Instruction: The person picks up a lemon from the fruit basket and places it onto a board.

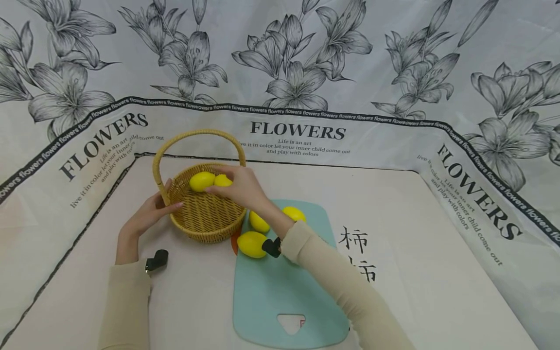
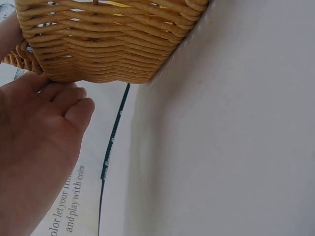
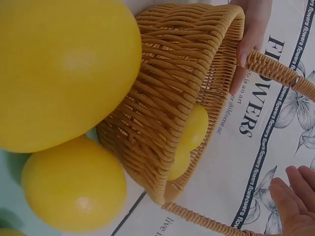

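My left hand (image 1: 150, 211) grips the left rim of a wicker basket (image 1: 210, 223), thumb over the rim and fingers against its outer wall. In the left wrist view, fingers of that hand (image 2: 74, 105) curl beside the woven side. Two yellow lemons lie in the basket, one lemon (image 1: 202, 182) plainly visible and the other lemon (image 1: 223, 180) partly behind my right hand (image 1: 240, 184). In the right wrist view, that hand (image 3: 295, 201) has extended fingers and stands apart from both lemons (image 3: 196, 127).
A light blue cutting board (image 1: 280, 301) lies right of the basket with several lemons (image 1: 252, 244) on it, partly hidden by my right forearm. The basket's tall handle (image 1: 199, 132) arches above it. A flower-printed cloth (image 1: 302, 141) stands behind the table.
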Available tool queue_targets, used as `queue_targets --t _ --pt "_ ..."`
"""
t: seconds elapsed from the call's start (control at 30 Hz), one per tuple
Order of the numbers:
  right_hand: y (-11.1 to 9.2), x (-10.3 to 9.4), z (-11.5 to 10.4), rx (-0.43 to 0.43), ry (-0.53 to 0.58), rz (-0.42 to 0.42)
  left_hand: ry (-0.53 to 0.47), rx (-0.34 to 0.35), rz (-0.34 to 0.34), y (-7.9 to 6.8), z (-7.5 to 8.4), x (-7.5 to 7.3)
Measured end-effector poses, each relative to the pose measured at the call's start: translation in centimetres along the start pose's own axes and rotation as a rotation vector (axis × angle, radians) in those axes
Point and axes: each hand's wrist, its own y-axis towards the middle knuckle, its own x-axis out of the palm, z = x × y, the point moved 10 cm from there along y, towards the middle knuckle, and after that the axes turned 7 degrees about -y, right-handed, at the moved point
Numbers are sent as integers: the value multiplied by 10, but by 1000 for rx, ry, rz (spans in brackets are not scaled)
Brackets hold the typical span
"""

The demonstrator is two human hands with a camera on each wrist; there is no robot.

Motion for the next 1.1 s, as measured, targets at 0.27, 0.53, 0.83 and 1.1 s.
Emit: queue_targets --t 0.27,0.53,0.83,1.1 --pt "15 9 -2 18 -18 9 9 4 -2 1 -1 -1" --pt "31 17 -1 66 -91 -9 5 6 -3 2 -2 -1" --pt "40 25 6 120 -77 1 2 11 -5 1 1 0" --pt "46 33 14 187 -48 0 -5 7 -7 0 2 0"
